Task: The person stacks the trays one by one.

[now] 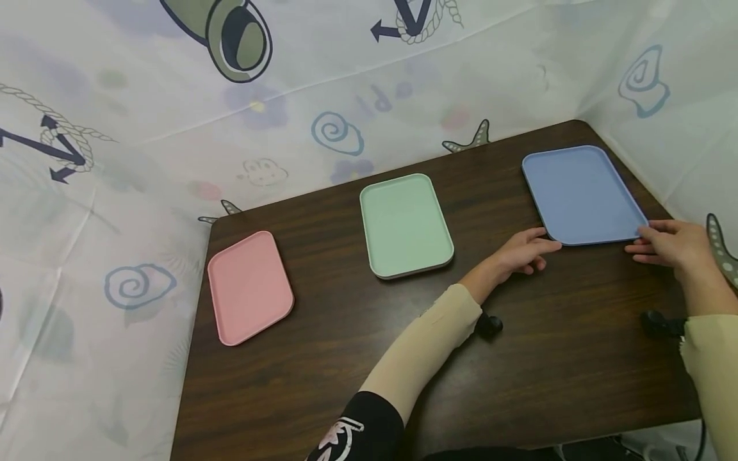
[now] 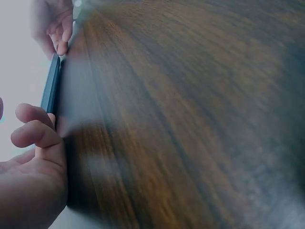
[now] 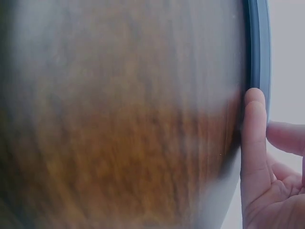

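A blue tray (image 1: 585, 195) with rounded corners lies at the far right of the dark wooden table. At its near left corner is my left hand (image 1: 521, 251), index fingertip and thumb right at the rim, the other fingers loosely bent. My right hand (image 1: 671, 246) pinches the near right corner, thumb over the rim. The right wrist view has one finger (image 3: 255, 129) lying straight along the tray's side wall (image 3: 257, 47). From the left wrist, the tray (image 2: 51, 86) appears edge-on between both hands.
A green tray (image 1: 406, 224) lies at mid-table, with a second rim showing beneath it. Further left lies a pink tray (image 1: 250, 288). Patterned white sheeting (image 1: 323, 83) hangs behind the wooden table (image 1: 323, 378) and at its sides. Dark wrist devices (image 1: 489, 325) protrude below the forearms.
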Action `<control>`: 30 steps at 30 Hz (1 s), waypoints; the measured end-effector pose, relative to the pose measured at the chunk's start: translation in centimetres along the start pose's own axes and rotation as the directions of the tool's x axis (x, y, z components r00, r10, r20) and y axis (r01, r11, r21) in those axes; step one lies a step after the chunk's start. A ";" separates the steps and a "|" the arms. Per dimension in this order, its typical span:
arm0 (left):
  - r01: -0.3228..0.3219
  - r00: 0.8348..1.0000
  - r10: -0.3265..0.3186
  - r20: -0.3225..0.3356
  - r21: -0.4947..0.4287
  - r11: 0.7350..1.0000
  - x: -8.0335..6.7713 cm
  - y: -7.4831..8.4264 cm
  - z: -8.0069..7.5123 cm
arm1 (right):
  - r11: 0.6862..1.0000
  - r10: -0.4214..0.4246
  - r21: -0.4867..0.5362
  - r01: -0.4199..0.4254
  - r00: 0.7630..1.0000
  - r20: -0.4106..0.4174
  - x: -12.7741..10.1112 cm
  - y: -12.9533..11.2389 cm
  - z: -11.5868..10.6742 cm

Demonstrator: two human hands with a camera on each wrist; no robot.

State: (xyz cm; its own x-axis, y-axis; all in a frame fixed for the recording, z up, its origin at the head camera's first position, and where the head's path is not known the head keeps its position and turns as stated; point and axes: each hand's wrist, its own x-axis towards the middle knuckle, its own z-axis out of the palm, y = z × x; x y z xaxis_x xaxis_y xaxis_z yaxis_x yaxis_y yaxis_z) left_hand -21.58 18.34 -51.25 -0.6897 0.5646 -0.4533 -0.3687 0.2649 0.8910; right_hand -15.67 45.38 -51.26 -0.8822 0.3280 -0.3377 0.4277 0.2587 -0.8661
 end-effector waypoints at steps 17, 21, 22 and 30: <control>-0.061 0.983 0.060 -0.174 -0.002 0.998 -0.8 -0.6 0.3 | 0.997 -0.002 0.081 -0.005 0.997 0.083 -2.6 0.4 -0.4; -0.063 0.974 0.052 -0.223 -0.046 0.997 -1.2 -0.3 0.5 | 0.988 -0.022 0.153 0.005 0.993 0.114 -3.3 0.8 -0.4; -0.063 0.971 0.049 -0.235 -0.053 0.997 -1.3 -0.2 0.6 | 0.988 -0.029 0.156 0.011 0.993 0.115 -3.6 0.8 -0.3; -0.097 0.959 0.086 -0.271 -0.030 0.995 -3.9 0.0 0.4 | 0.993 -0.105 0.059 0.100 0.990 0.092 -5.8 0.5 1.0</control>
State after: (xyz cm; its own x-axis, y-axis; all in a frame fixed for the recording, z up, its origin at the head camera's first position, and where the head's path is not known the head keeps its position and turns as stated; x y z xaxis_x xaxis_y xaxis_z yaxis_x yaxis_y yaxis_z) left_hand -18.65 16.46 -49.50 -0.8617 0.3525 -0.3651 -0.3182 0.1851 0.9298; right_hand -10.59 42.71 -50.07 -0.9366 0.2144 -0.2773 0.3252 0.2362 -0.9157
